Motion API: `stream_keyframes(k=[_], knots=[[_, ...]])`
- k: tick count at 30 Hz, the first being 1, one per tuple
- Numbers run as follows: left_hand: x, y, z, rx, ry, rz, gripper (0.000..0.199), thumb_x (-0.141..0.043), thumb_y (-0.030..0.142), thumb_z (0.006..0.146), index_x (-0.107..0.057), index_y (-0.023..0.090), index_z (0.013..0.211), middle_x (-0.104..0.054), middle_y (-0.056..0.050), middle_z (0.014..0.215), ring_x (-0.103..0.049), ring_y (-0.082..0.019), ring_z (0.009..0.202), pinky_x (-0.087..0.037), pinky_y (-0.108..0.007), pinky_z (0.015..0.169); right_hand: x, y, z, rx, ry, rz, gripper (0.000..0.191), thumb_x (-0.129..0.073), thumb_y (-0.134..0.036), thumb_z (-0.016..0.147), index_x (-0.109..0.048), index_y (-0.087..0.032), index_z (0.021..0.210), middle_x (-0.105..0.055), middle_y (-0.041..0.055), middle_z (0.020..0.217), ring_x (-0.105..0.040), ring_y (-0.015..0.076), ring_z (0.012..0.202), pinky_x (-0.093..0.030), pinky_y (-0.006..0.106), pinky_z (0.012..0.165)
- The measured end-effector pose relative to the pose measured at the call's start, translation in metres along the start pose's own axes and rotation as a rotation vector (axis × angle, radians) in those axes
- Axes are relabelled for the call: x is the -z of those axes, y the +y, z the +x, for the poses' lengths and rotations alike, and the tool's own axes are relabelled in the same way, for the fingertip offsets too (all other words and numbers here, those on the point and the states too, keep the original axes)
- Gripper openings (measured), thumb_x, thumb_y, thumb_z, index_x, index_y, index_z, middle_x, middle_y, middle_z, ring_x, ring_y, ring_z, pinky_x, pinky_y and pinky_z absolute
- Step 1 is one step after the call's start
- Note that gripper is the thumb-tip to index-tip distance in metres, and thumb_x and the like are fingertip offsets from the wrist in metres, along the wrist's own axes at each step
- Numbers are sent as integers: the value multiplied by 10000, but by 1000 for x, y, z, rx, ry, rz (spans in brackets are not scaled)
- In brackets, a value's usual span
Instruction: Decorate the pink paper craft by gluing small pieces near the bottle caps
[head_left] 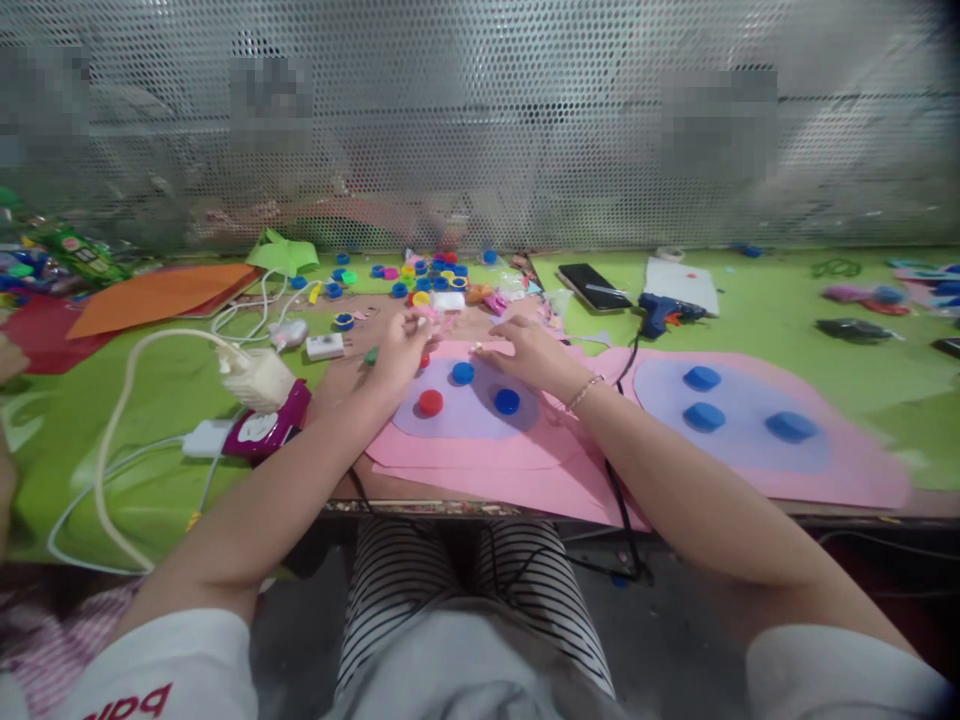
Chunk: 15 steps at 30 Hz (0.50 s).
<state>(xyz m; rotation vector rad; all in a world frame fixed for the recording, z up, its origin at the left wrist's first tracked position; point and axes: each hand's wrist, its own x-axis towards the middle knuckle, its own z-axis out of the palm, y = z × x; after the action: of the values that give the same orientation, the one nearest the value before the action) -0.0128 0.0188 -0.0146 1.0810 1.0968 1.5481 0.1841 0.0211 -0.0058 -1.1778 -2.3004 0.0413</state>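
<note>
Both left hand, fingertips bunched, and right hand, half-open, are at the far side of a pink-and-lavender paper cutout, centred seemingly for easy reach; whether either grips anything is unclear.

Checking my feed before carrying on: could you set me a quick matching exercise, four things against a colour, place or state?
1. Right hand
2. Glue gun
3. Phone
4. Three caps on the right-hand lilac sheet

A. black, lying flat
B. all blue
C. bracelet at its wrist
D. just right of the phone

Pairs: 1-C, 2-D, 3-A, 4-B
</note>
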Motion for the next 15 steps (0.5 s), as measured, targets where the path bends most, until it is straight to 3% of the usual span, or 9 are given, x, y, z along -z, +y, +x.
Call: stream_keyframes(k=[3, 6, 11, 15], knots=[[-1, 1, -6, -56, -142, 138, 119, -648, 183, 700, -571, 161, 788, -593, 0, 755, -555, -87, 673, -447, -225, 654, -1, -6, 0, 136, 140, 189, 361, -618, -304, 781, -544, -167, 1107, -548, 123, 1056, -573, 197, 846, -510, 355, 720], [-2, 3, -11, -103, -225, 159, 169, -690, 186, 647, -582, 159, 775, -582, 14, 749, -530, -75, 685, -431, -209, 662, -4, -18, -2, 224, 143, 294, 384, -612, -253, 791, -500, -180, 1151, -513, 116, 1084, -566, 184, 870, -528, 331, 696], [-4, 1, -12, -24, -291, 141, 369, -758, 228, 561, -516, 163, 832, -568, 23, 720, -544, -93, 671, -441, -217, 603, -10, -33, -4, 234, 113, 346, 259, -590, -255, 816, -533, -172, 1054, -524, 103, 1014, -550, 192, 889, -523, 339, 706], [-4, 3, -15, -47, -337, 250, 297, -738, 202, 581, -522, 156, 779, -543, 27, 692, -537, -87, 650, -455, -219, 603, -7, -32, -2, 261, 102, 307, 183, -571, -229, 826, -555, -174, 1000, -547, 91, 942, -544, 189, 857, -494, 352, 731]])
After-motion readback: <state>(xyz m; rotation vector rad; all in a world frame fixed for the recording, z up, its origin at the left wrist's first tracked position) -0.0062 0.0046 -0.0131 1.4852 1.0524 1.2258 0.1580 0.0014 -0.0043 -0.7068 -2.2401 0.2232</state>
